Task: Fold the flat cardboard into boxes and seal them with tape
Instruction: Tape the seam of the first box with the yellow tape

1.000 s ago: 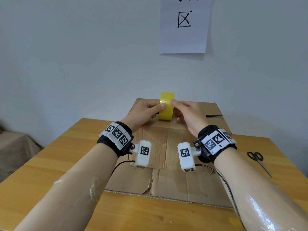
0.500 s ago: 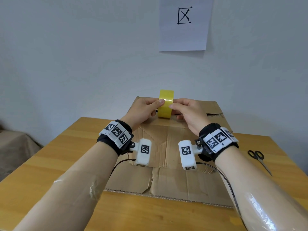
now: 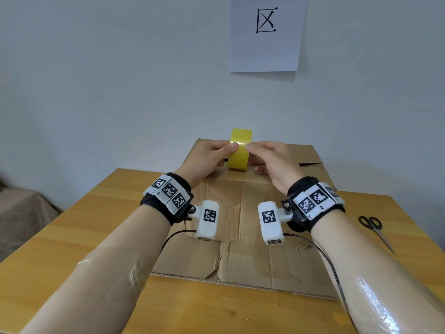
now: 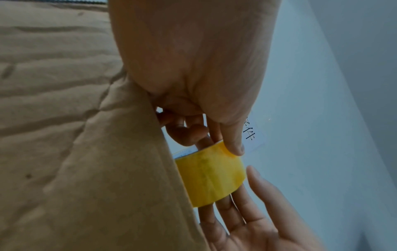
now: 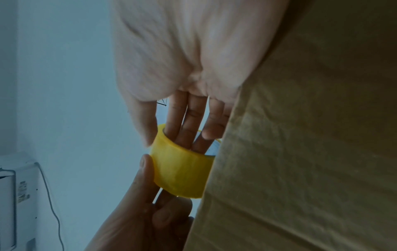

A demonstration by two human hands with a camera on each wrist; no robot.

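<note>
Two hands, left hand point(image 3: 209, 158) and right hand point(image 3: 273, 160), pinch a yellow tape roll point(image 3: 239, 149) at frame centre above flattened cardboard point(image 3: 243, 213) on a wooden table point(image 3: 72, 237). Scissors point(image 3: 374, 231) lie at right. Upper centre, a wall sheet point(image 3: 267, 34) reads "区".

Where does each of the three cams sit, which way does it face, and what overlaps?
Head: worn on the head, looking forward and down at the table; both forearms, the left hand and right hand hold the tape roll above the cardboard; scissors to the right.
Left wrist: looks along the left palm at the tape; right fingers beyond.
Right wrist: looks along the right palm; fingers in the roll's core.
Shared: all three show tape, cardboard, both hands.
</note>
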